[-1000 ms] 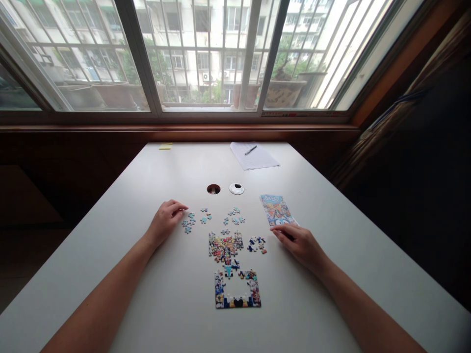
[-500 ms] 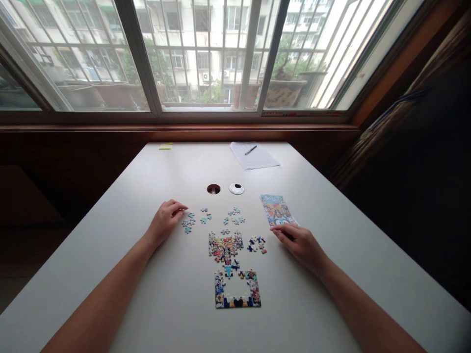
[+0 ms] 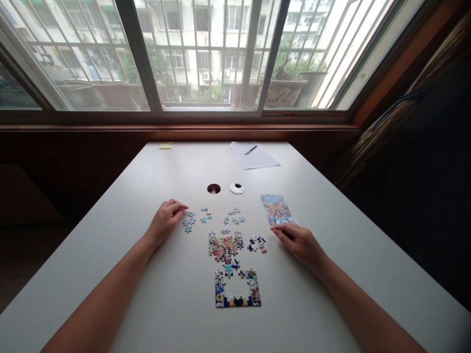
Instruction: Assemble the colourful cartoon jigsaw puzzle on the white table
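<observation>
My left hand (image 3: 165, 220) rests on the white table (image 3: 147, 274) with its fingers curled, fingertips beside a few loose blue puzzle pieces (image 3: 188, 223); nothing shows in it. My right hand (image 3: 300, 242) lies with fingers together at the near end of a colourful picture card (image 3: 275, 209), touching it. Between the hands lie a joined colourful puzzle section (image 3: 225, 245), a smaller cluster (image 3: 256, 243) and a partly built frame section (image 3: 237, 289). More loose blue pieces (image 3: 234, 215) lie further back.
A cable hole (image 3: 213, 188) and its white cap (image 3: 236, 188) sit mid-table. A paper sheet with a pen (image 3: 253, 154) and a yellow note (image 3: 165, 145) lie at the far edge under the window. A dark curtain hangs at right.
</observation>
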The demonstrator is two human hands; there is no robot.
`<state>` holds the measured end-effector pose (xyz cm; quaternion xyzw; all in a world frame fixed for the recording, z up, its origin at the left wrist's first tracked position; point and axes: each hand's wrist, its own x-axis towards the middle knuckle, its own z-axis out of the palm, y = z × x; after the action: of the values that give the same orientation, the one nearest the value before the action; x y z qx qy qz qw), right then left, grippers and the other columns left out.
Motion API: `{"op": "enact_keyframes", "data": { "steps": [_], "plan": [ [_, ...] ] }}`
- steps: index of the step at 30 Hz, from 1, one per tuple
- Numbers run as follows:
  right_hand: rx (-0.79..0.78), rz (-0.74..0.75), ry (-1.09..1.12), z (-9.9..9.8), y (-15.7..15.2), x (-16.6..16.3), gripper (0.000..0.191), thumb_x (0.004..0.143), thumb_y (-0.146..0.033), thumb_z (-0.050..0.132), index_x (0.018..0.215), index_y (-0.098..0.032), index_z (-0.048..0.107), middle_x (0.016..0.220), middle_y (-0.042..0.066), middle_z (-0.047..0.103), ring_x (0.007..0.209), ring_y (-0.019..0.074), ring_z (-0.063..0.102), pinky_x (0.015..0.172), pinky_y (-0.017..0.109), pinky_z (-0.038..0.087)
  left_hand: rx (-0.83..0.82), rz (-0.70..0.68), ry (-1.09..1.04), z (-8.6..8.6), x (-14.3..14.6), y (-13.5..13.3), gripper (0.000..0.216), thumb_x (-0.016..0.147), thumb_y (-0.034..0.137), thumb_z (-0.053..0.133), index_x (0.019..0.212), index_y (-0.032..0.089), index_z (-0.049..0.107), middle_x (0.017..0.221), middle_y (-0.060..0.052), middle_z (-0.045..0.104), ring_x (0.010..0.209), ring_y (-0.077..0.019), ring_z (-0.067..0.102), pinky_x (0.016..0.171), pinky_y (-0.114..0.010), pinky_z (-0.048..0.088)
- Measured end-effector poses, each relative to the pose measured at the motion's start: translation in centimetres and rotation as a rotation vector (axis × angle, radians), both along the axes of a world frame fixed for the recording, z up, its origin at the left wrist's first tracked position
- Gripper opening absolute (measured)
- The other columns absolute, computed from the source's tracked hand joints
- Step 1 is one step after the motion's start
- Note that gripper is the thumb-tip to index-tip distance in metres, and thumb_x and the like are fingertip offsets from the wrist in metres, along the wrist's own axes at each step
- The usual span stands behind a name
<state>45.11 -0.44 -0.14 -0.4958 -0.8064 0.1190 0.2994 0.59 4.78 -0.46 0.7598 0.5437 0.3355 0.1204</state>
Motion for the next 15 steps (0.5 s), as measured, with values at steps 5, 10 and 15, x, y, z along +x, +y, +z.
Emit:
{"op": "enact_keyframes", "data": {
  "steps": [5,10,15],
  "plan": [
    [0.018,0.002,-0.003,0.04,0.0,-0.06,0.024,0.098,-0.036,0.053,0.101,-0.026,0.075,0.094,0.004,0.077,0.081,0.0214,0.072,0.076,0.033,0.057,0.004,0.003,0.001,-0.18,-0.06,0.07,0.026,0.091,0.024,0.05,0.098,0.024,0.075,0.1,-0.005,0.067,0.098,-0.0223,0.06,0.089,-0.038,0.049],
    [0.006,0.001,0.002,-0.12,0.02,0.03,0.021,0.098,-0.035,0.054,0.101,-0.026,0.074,0.095,0.004,0.077,0.084,0.0213,0.072,0.077,0.032,0.056,-0.001,0.002,-0.002,-0.1,-0.01,0.06,0.025,0.091,0.026,0.051,0.098,0.024,0.075,0.1,-0.005,0.067,0.098,-0.0226,0.06,0.089,-0.038,0.049],
    [-0.019,0.004,0.006,-0.18,0.02,0.07,0.021,0.099,-0.035,0.055,0.102,-0.026,0.073,0.097,0.004,0.077,0.087,0.021,0.071,0.079,0.032,0.055,0.001,0.005,-0.007,0.02,0.03,0.0,0.025,0.091,0.025,0.05,0.097,0.024,0.075,0.1,-0.005,0.067,0.098,-0.0228,0.06,0.089,-0.038,0.049]
  ]
}}
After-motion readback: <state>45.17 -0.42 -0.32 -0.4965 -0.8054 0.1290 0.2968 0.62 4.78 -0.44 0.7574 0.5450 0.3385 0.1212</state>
